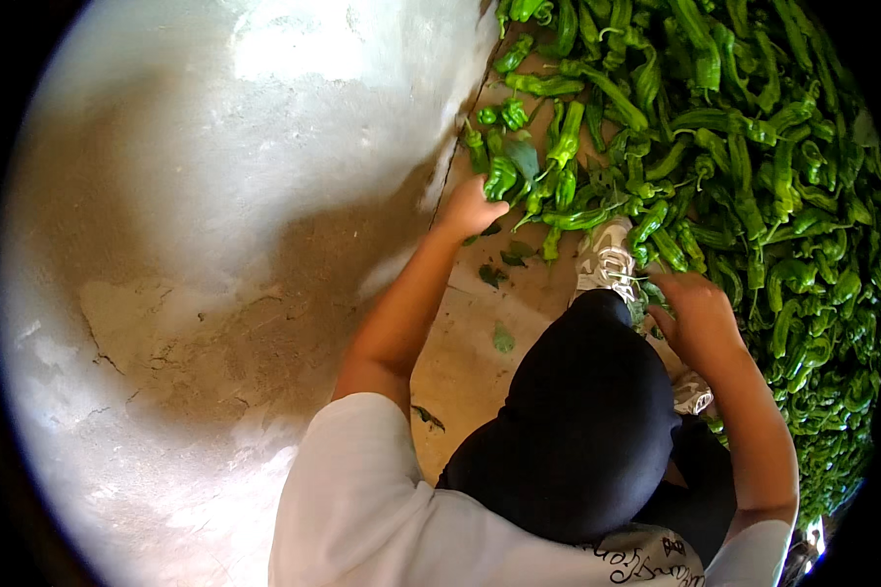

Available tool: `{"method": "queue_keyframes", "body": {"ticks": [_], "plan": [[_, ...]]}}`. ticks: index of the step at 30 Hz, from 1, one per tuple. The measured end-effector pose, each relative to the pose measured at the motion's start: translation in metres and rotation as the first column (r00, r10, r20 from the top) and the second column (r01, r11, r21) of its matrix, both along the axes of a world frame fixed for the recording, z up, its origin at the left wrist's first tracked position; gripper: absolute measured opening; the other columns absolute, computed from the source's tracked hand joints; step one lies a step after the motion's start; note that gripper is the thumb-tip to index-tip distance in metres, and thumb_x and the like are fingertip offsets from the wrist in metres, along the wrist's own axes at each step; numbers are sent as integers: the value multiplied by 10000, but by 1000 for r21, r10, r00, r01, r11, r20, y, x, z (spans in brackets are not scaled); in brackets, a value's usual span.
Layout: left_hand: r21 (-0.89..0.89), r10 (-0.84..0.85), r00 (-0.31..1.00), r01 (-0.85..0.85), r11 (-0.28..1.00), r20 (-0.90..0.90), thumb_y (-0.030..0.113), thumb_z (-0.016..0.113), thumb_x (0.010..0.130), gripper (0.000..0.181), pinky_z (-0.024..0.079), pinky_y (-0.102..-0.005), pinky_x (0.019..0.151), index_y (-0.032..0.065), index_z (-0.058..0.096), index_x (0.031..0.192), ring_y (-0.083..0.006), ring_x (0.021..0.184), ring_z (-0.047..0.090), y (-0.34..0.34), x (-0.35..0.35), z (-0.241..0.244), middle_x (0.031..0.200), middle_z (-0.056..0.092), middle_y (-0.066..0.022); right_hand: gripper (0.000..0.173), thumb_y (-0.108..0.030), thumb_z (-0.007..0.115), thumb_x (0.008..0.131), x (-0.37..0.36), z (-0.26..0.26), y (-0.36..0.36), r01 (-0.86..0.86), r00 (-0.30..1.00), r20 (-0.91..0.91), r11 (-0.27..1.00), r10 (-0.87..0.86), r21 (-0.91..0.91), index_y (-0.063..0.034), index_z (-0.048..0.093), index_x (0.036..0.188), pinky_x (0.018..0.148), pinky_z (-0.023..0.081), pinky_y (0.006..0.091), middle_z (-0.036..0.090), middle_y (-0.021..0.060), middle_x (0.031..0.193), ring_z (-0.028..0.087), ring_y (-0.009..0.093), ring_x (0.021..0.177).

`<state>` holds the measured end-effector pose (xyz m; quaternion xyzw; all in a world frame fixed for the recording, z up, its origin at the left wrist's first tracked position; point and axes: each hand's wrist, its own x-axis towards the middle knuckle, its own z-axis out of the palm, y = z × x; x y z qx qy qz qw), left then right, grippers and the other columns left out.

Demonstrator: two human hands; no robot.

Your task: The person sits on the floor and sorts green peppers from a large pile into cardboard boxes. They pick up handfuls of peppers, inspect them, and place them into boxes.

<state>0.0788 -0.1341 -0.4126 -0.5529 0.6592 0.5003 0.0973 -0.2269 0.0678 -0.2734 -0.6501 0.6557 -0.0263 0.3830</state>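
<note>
My left hand (473, 208) is at the near left edge of the pepper pile, its fingers curled around a green pepper (501, 177). A dark green leaf (523, 158) lies just beyond that pepper. My right hand (696, 317) hovers beside my light patterned shoe (606, 257), thumb and forefinger apart. Some greenery (655, 295) shows in that gap, and a thin pale stem meets the forefinger's tip. Whether the fingers grip any of it is unclear. Long wrinkled green peppers (741, 161) are heaped ahead and to the right.
On the left rises a rough plastered wall (191, 242), meeting the brown floor (470, 330) along a dark crack. Loose leaves (504, 337) are scattered on the floor. My bent knee (587, 418) in black cloth stands between my arms. The pile curves round my right side.
</note>
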Motion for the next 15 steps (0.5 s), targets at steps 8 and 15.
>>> {"method": "queue_keyframes", "body": {"ticks": [8, 15], "plan": [[-217, -62, 896, -40, 975, -441, 309, 739, 774, 504, 466, -393, 831, 1, 553, 1128, -275, 953, 602, 78, -32, 31, 1009, 613, -191, 402, -233, 743, 776, 82, -119, -52, 540, 433, 418, 601, -799, 589, 9, 609, 1067, 804, 478, 325, 653, 70, 950, 612, 214, 852], [-668, 40, 976, 116, 735, 214, 216, 714, 768, 493, 479, -419, 773, 13, 486, 1155, -335, 885, 601, 31, 10, -67, 968, 600, -191, 328, -150, 749, 719, 68, -78, -41, 566, 490, 573, 740, -657, 364, -10, 611, 982, 718, 485, 297, 639, 50, 812, 601, 147, 754]]}}
